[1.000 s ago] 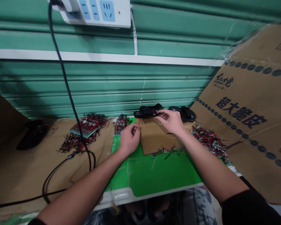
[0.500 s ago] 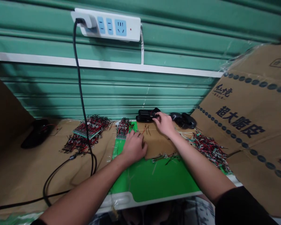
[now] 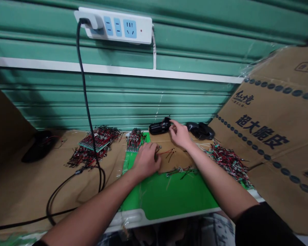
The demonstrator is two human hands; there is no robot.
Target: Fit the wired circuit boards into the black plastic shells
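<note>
My left hand point(image 3: 146, 160) rests over the left part of the green work surface point(image 3: 179, 198), fingers curled. From its fingertips a thin red and black wire lead point(image 3: 167, 151) reaches right over a cardboard piece point(image 3: 165, 165); the part it joins is mostly hidden. My right hand point(image 3: 180, 134) is at the right end of a black plastic casing point(image 3: 159, 127), its fingers slightly bent and apart, with nothing visible between them. Whether they touch the casing I cannot tell. Small wired circuit boards point(image 3: 133, 144) stand in a row just behind my left hand.
More black casings point(image 3: 201, 131) lie at the back right, near a heap of wired parts point(image 3: 228, 162). Stacked wired boards point(image 3: 96, 141) and a black shell point(image 3: 39, 147) are on the left. A black cable point(image 3: 86, 99) hangs from the power strip point(image 3: 118, 25). Cardboard point(image 3: 274, 119) stands at right.
My right hand's fingers have loosened at the casing's end, and the casing's parts look closer together. Beside my left hand, the wire lead has swung rightward and toward me.
</note>
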